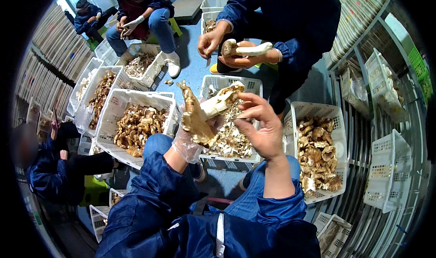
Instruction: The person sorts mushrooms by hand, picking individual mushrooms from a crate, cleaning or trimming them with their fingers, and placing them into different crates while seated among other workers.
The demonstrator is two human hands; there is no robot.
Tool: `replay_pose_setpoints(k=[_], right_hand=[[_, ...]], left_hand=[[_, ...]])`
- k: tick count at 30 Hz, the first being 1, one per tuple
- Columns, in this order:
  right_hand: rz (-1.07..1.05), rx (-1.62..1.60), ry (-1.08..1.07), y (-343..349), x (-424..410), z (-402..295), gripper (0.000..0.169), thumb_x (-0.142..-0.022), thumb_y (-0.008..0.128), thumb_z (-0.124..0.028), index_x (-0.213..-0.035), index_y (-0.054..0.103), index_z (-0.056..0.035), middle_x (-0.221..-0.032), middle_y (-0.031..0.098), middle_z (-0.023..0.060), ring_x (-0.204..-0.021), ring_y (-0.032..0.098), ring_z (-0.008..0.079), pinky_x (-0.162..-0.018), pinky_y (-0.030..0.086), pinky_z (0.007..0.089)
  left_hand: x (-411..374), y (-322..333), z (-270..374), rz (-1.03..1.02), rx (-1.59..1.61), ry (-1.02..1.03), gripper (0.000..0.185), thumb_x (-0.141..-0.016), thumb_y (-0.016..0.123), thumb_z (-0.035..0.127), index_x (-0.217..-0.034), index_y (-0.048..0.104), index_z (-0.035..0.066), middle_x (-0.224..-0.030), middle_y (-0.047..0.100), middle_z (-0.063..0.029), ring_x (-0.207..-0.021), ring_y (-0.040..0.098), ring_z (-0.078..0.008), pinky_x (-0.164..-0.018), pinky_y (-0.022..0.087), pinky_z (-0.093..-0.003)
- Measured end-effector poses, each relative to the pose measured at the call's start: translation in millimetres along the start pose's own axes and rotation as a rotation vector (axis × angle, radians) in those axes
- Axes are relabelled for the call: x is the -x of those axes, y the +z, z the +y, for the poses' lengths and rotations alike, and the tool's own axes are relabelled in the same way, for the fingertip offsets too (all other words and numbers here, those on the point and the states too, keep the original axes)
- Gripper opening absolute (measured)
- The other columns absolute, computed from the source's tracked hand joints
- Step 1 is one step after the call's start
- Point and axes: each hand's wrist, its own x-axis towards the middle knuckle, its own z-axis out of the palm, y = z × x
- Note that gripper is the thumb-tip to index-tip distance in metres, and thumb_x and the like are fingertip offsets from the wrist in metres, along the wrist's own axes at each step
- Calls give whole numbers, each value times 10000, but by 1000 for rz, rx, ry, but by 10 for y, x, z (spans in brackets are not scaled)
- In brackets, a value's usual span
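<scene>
A large mushroom [199,122] with a broad brown cap and a pale, thick stem is gripped in my left hand [189,140], which wears a clear plastic glove. The bare right hand [260,125] is at the stem's end, pinching a small thin blade [238,118] between thumb and finger. Below both hands stands a white plastic basket [260,87] holding pale mushroom trimmings [231,135]. Brown mushrooms [136,128] fill a basket at my left, and more brown mushroom pieces [318,152] lie in a basket at my right.
Opposite me a co-worker's hand [252,59] holds a mushroom, the other a small blade. More co-workers sit at the upper left and at the left. Baskets of mushrooms [139,65] stand between them. Metal racks with white trays [357,16] line both sides.
</scene>
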Motion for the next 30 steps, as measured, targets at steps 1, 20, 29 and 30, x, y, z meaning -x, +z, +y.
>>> replay_pose_setpoints(k=[1,20,29,30], right_hand=[[-8,34,13,44,0,-21,162,-875,830,-100,-984,714,-72,-1344,663,120,-1101,665,186,-868,561,302],[496,312,180,-477,-57,211,113,-984,736,-110,-990,670,-19,-1018,765,74,-887,682,85,-793,557,259],[244,195,324,-382,-23,580,149,-961,747,-125,-955,667,1,-1089,779,114,-929,690,133,-862,546,291],[237,100,386,-298,-30,532,155,-961,748,-126,-953,665,5,-1036,768,90,-902,671,123,-841,539,286]], left_hand=[[10,15,-17,32,-56,9,859,-816,669,781,-1333,577,101,-1280,665,-126,-1030,663,-239,-962,572,-418],[0,336,-62,251,-63,21,376,-1036,572,449,-1189,612,108,-1108,672,-95,-818,613,-154,-807,566,-359],[141,602,94,48,421,82,339,-1079,504,264,-1357,517,71,-1115,650,-177,-612,572,-210,-799,576,-451],[161,609,89,21,439,79,343,-1082,497,255,-1370,507,69,-1148,644,-189,-658,602,-231,-822,581,-464]])
